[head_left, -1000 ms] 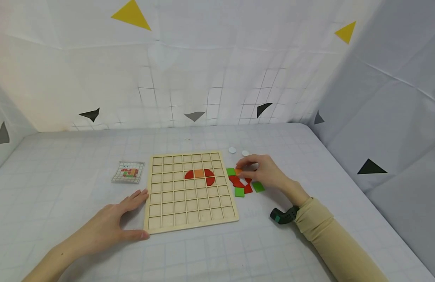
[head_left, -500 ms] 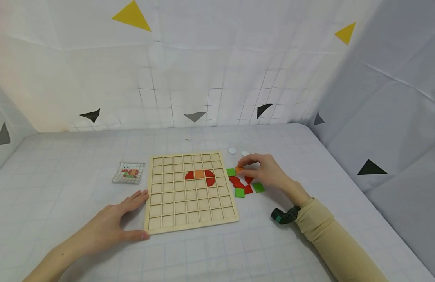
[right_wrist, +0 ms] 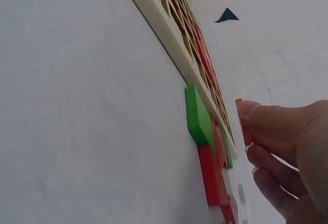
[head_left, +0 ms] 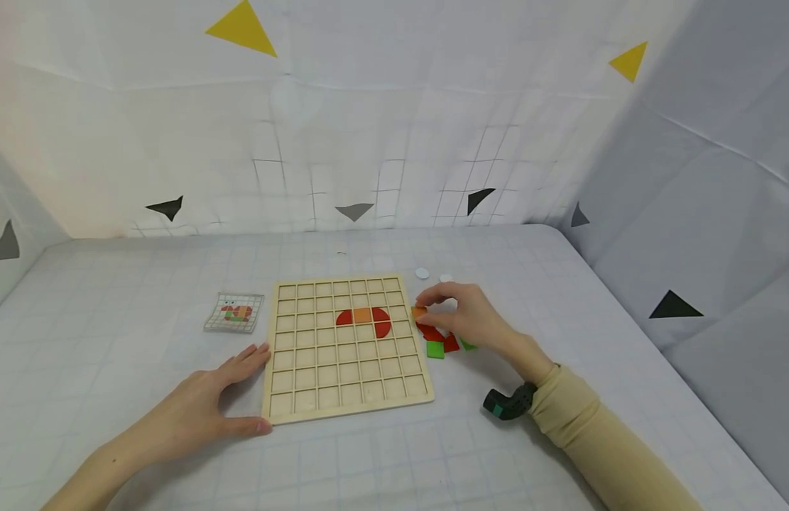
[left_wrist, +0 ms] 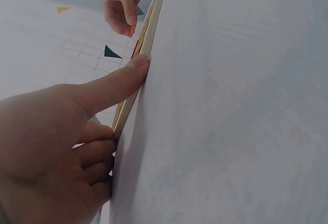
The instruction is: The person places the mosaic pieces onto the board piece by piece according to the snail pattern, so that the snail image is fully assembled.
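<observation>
A pale wooden grid board (head_left: 314, 376) lies flat on the table. In its cells sit an orange square (head_left: 362, 315) and red curved pieces (head_left: 382, 328). My left hand (head_left: 196, 408) rests at the board's left edge, thumb and fingertips touching the side, fingers spread. My right hand (head_left: 471, 316) pinches an orange square tile (right_wrist: 243, 121) between thumb and finger, raised above the table beside the board's right edge. Under and around that hand lie red pieces (head_left: 451, 343) and green squares (head_left: 435, 349), partly hidden by it.
Left of the board lies a small card (head_left: 234, 313) with a coloured pattern on a grid. Two white discs (head_left: 422, 273) lie past the board's far right corner. A dark strap device (head_left: 509, 403) sits on the right wrist. White cloth walls stand behind and at the right.
My right hand has lifted the orange tile from the loose pieces and carried it left toward the board's right edge. The left hand stays where it was.
</observation>
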Motion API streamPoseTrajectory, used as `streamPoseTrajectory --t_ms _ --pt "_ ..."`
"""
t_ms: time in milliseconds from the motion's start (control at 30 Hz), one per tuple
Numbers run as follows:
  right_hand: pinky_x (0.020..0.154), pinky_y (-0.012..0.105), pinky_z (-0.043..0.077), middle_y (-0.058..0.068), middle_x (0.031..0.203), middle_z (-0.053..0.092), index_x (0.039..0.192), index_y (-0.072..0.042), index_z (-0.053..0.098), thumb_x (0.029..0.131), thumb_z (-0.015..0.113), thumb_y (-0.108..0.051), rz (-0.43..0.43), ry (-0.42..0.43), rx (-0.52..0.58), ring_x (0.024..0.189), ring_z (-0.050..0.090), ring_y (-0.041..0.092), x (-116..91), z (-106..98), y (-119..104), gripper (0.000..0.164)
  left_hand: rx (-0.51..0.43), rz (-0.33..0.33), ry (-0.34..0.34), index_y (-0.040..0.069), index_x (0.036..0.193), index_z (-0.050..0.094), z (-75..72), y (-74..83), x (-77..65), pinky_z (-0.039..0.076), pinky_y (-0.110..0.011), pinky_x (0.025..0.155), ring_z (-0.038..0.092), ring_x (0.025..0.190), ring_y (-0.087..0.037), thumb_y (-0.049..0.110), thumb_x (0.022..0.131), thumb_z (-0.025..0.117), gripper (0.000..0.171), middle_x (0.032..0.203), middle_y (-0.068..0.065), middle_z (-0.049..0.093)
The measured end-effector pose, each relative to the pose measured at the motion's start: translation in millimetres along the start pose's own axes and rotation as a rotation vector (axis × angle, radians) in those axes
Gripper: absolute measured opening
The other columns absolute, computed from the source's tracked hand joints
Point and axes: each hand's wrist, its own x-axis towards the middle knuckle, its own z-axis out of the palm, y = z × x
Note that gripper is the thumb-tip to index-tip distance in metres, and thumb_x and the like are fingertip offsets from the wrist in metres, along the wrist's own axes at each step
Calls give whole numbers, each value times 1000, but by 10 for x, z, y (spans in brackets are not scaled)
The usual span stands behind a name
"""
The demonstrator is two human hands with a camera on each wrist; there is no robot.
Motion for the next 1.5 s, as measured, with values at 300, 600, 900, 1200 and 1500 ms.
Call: streamPoseTrajectory --t_ms 300,600,900,1200,1500 --pt "83 41 57 -3 98 76 102 -11 75 80 85 -15 -145 -17 12 91 70 11 16 158 -107 25 4 12 8 23 153 42 -1 3 1 37 -65 106 38 143 -40 76 69 71 104 160 -5 38" --pt "74 36 57 -1 99 74 105 -8 75 81 84 -15 -198 -35 -21 88 66 15 22 312 -212 26 7 -4 4 26 155 39 -18 -6 -8 34 -69 105 36 143 -42 77 68 71 106 159 -9 38" --pt "81 29 56 -1 101 74 107 -9 75 84 82 -15 -243 -36 -79 94 65 15 135 506 -355 25 -1 6 11 23 153 42 -9 -23 -7 35 -68 105 38 143 -42 76 68 72 104 159 -8 39" --pt "80 24 56 -1 98 71 107 -10 74 86 80 -16 -277 49 -82 91 64 14 104 670 -345 23 -1 24 21 21 152 45 9 -13 -7 37 -64 106 39 142 -40 75 69 72 103 159 -3 39" --pt "81 27 56 1 99 72 110 -7 73 86 79 -9 -300 79 -34 91 66 14 70 698 -332 24 -1 29 19 21 152 44 8 -9 -5 36 -65 106 39 143 -39 75 69 72 103 159 -4 39"
